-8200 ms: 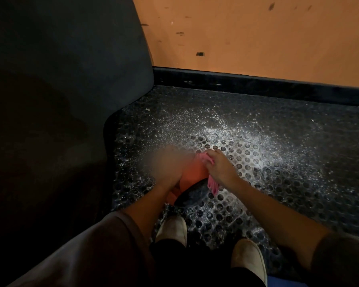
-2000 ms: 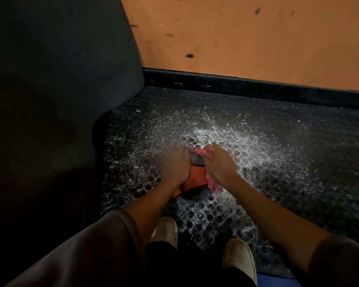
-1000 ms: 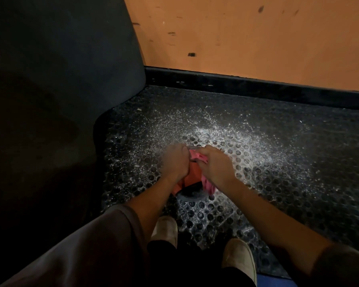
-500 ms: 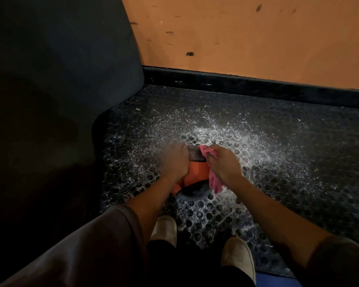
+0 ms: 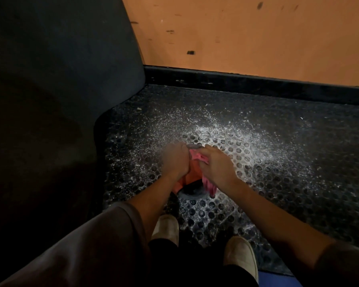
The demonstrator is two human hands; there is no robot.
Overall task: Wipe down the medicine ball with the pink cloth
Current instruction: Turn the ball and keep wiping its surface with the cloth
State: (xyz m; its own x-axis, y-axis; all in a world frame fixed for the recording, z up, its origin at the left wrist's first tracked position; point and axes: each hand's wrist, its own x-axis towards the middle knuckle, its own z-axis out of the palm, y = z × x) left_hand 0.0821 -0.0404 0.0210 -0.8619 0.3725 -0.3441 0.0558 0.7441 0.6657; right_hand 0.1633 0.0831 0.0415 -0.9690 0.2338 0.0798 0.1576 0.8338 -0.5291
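left hand (image 5: 175, 160) grips medicine ball (image 5: 192, 177) | right hand (image 5: 216, 166) grips pink cloth (image 5: 196, 156) against it | studded mat (image 5: 278, 162) beneath

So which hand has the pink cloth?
The right hand: the pink cloth pokes out from under it. The left hand only holds the medicine ball.

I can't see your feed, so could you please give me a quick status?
Left hand holds medicine ball. Right hand grips pink cloth on ball's top. Nothing in the way.
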